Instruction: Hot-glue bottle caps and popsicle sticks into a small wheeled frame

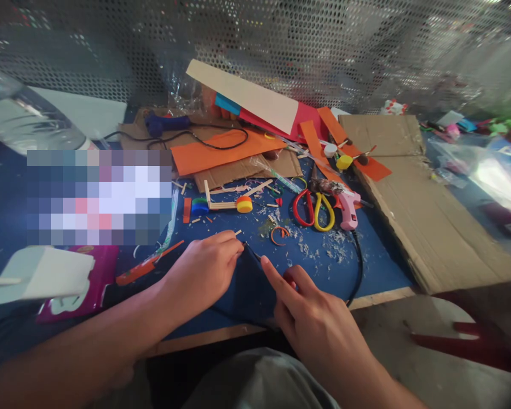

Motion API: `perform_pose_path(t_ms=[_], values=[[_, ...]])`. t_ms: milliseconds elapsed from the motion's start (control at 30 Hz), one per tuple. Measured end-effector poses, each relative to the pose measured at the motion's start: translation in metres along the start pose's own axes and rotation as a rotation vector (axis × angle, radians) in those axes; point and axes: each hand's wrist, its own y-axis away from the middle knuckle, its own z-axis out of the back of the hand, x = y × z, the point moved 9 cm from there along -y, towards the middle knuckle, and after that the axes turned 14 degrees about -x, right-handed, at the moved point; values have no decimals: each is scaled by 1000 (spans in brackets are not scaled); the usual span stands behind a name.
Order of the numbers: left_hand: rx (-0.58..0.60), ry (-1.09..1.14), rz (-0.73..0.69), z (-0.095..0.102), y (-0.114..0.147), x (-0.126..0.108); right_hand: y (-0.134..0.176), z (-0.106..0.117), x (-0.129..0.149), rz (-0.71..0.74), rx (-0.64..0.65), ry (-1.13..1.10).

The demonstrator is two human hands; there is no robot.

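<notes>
My left hand (210, 264) is closed, and the pale tip of a thin wooden stick (238, 232) sticks out past its fingers. My right hand (310, 304) grips a thin dark pointed tool (252, 251), its index finger stretched along it; most of the tool is hidden. The tool's tip is close to my left fingertips, and I cannot tell whether it touches the stick. Just beyond the hands lies a small wooden stick frame (223, 205) with yellow-orange and blue-green bottle caps. An orange ring (280, 235) lies ahead of my right hand.
Scissors with red and yellow handles (314, 211) lie beside a pink glue gun (349, 209). An orange cutter knife (138, 271) is left of my left hand. Cardboard (443, 210) covers the right side. Orange sheets (217, 149), a blue-handled corded tool (166, 124) and a white plug (46, 272) lie around.
</notes>
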Motion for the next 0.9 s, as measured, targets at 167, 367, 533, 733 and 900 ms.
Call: perform_pose_path(t_ms=[167, 367, 533, 733, 900], values=[[28, -26, 13, 0, -1, -1, -9, -1, 1, -17, 42, -1], [16, -150, -40, -1, 2, -2, -7, 12, -7, -57, 70, -112], [17, -219, -91, -2, 5, -6, -9, 32, -22, -136, -27, -257], [58, -287, -115, -6, 7, -10, -9, 14, -14, -145, 41, -293], [118, -356, -157, -11, 9, -13, -6, 4, -9, -151, 66, -272]])
